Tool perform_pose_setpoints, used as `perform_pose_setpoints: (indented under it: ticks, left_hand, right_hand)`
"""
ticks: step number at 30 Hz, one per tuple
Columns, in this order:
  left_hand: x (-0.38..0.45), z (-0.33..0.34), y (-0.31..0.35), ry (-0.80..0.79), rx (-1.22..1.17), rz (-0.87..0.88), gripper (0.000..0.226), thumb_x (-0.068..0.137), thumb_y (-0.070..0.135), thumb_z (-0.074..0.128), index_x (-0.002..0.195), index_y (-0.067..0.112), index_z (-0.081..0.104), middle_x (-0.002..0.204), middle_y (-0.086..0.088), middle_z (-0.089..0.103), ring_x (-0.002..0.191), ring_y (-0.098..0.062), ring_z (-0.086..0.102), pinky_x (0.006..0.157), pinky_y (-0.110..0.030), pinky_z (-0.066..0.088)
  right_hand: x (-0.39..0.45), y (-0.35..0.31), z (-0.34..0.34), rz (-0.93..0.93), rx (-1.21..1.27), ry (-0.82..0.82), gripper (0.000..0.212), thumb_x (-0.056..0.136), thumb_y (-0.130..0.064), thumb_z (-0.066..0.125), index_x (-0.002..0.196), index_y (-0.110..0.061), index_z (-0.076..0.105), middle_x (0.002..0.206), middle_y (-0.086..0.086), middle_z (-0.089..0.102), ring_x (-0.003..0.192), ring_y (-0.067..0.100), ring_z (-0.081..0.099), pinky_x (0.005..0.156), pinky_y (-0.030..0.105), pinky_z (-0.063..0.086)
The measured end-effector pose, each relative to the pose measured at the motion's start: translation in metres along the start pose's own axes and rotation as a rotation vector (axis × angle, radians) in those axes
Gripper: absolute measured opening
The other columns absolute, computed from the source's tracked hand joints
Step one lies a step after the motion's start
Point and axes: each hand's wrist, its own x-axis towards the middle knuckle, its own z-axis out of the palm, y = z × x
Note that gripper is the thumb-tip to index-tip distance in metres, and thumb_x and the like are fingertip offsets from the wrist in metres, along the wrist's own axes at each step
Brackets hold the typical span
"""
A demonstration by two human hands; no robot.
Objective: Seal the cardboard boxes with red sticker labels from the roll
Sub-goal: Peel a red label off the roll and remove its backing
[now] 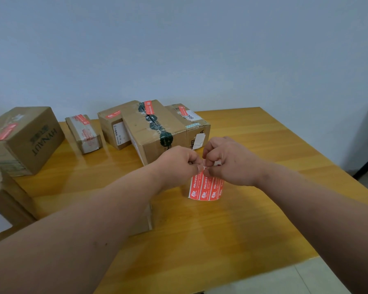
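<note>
Now both hands meet above the wooden table (253,219), just in front of the boxes. The left hand (176,164) and the right hand (227,164) each pinch the top edge of the strip of red sticker labels (204,187) with curled fingers; the strip hangs down from them toward the table. Behind them stands the long box with dark tape (153,132), which already carries a red label. More cardboard boxes with red labels stand at the far left, among them the HYNAUT box (28,141).
</note>
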Motion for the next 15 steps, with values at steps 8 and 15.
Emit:
perform_pose_setpoints:
  ticks: [8, 15]
  left_hand:
    - [0.0014, 0.0023, -0.0029, 0.003, -0.032, -0.005, 0.014, 0.096, 0.022, 0.058, 0.091, 0.014, 0.069, 0.093, -0.005, 0.070, 0.087, -0.017, 0.064, 0.079, -0.032, 0.054]
    - [0.0043, 0.0021, -0.0059, -0.012, -0.094, -0.014, 0.013, 0.096, 0.020, 0.059, 0.089, 0.015, 0.068, 0.088, -0.002, 0.069, 0.081, -0.011, 0.061, 0.075, -0.025, 0.052]
  right_hand:
    - [-0.0007, 0.0011, 0.0028, -0.017, 0.019, 0.032, 0.008, 0.081, -0.022, 0.074, 0.077, -0.016, 0.072, 0.101, -0.009, 0.054, 0.106, 0.020, 0.047, 0.088, 0.036, 0.043]
    - [-0.0006, 0.0019, 0.0031, -0.022, 0.049, 0.031, 0.008, 0.082, -0.019, 0.073, 0.078, -0.013, 0.072, 0.099, -0.011, 0.051, 0.104, 0.017, 0.048, 0.083, 0.028, 0.037]
